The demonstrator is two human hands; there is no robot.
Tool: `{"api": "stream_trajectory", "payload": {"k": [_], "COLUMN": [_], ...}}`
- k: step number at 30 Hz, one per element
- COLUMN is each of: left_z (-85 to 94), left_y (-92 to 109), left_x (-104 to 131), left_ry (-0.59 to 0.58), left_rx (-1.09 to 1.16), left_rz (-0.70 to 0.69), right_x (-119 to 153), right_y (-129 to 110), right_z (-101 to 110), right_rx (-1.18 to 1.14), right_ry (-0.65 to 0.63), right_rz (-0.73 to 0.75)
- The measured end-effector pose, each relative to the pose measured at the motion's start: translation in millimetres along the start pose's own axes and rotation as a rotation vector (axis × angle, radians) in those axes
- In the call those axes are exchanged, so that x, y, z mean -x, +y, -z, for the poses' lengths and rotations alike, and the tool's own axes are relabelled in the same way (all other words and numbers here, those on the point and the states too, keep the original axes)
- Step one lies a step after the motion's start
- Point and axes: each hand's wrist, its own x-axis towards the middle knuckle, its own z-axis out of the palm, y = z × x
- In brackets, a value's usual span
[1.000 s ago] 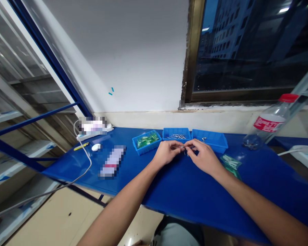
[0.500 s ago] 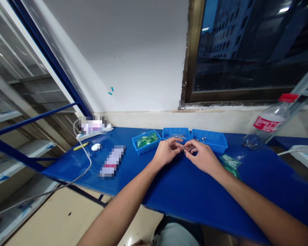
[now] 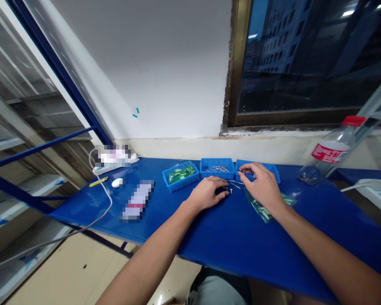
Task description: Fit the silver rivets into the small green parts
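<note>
Left hand (image 3: 208, 194) curled, thumb and fingers parted near small metal parts (image 3: 231, 191); right hand's (image 3: 263, 185) grip, by right-hand blue tray (image 3: 275, 171), partly hidden, closure and contents indiscernible.

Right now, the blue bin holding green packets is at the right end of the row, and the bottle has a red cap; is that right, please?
Not quite: the head view shows the bin holding green packets at the row's left end. The bottle does have a red cap.

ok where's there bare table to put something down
Bare blue table shows between the forearms, and between the green packets and the bottle. It's crowded farther back: the left hand and loose metal pins sit before the trays, and the right hand hides part of the rightmost one.
</note>
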Motion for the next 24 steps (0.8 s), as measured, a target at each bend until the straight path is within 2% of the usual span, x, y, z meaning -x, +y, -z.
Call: {"api": "stream_trajectory", "payload": {"k": [10, 18, 24], "left_z": [-2.6, -1.6, 2.2], "left_y": [-7.0, -6.7, -2.4], "left_x": [0.1, 0.7, 0.8], "left_ry": [-0.003, 0.008, 0.022], "left_rx": [-0.052, -0.049, -0.074], "left_rz": [0.0, 0.023, 0.099], "right_x": [-6.8, 1.7, 5.6], "right_y": [11.7, 24.9, 25.1], "right_z": [1.0, 2.4, 1.3], "right_rx": [0.12, 0.399, 0.387], "right_ry": [0.009, -0.018, -0.049], "right_rz": [0.053, 0.04, 0.029]}}
